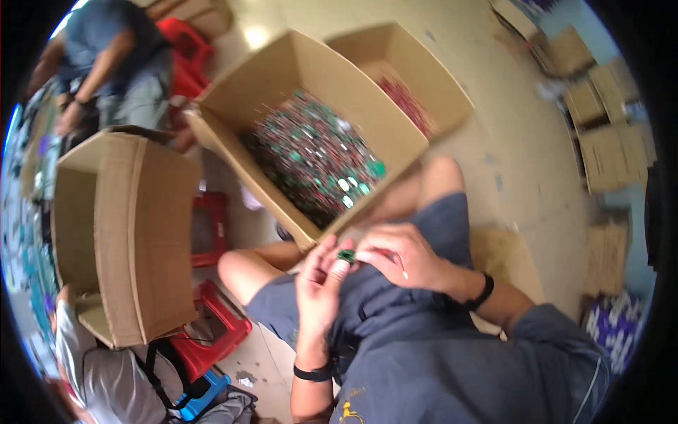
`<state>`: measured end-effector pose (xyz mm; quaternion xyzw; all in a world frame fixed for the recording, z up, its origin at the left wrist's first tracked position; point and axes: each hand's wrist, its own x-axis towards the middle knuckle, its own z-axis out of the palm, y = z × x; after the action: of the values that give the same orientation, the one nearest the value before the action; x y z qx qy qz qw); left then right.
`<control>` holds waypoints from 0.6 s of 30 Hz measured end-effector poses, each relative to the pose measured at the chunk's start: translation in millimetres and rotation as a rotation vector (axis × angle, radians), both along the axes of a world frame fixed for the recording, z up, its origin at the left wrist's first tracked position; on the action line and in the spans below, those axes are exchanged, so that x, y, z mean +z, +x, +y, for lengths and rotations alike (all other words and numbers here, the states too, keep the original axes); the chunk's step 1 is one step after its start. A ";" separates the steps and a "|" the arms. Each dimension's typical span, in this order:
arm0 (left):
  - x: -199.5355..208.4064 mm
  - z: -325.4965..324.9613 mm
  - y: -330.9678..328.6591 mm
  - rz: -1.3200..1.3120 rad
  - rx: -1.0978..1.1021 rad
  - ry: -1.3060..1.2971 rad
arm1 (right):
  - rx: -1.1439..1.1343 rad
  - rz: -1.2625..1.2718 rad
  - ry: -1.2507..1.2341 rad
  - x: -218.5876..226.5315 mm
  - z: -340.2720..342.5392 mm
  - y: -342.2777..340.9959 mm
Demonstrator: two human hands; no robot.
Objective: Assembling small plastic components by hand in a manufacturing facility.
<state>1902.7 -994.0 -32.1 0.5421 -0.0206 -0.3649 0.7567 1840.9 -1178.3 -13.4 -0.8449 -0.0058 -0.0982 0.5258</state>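
Observation:
Above my lap, my left hand [319,283] pinches a small green circuit board [346,255] between thumb and fingers. My right hand [409,258] is closed just beside it, fingertips close to the board's right edge. A thin reddish wire with a pale end [403,266] sticks out by the right hand's fingers; whether it joins the board is too small to tell. Right in front of my hands is a large open cardboard box [360,95]. It holds a heap of green boards with red and dark wires [318,148].
Behind it stands a second cardboard box [431,78] with red wires inside. An upright open carton [148,240] is to my left, near red stools [212,325] and a blue stool [205,394]. Two other people sit on the left. Cartons [611,159] line the right wall.

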 end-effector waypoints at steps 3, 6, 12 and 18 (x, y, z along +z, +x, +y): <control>-15.5 2.8 -11.6 -0.085 -0.064 0.060 | -0.100 -0.016 -0.002 -8.1 -3.3 -12.4; -19.1 2.6 -20.8 -0.154 -0.008 0.074 | -0.108 0.203 0.064 -3.2 -5.5 -23.2; -14.4 -8.0 -24.0 -0.659 -0.101 0.299 | -0.197 0.193 0.243 -11.5 0.7 -32.9; -9.4 -17.1 -27.6 -1.007 -0.017 0.406 | -0.273 0.226 0.152 -14.2 -3.6 -28.6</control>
<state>1875.1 -1011.1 -41.5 0.7850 -0.3139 -0.0629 0.5303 1812.4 -1182.0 -27.7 -0.8015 0.1752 -0.0732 0.5671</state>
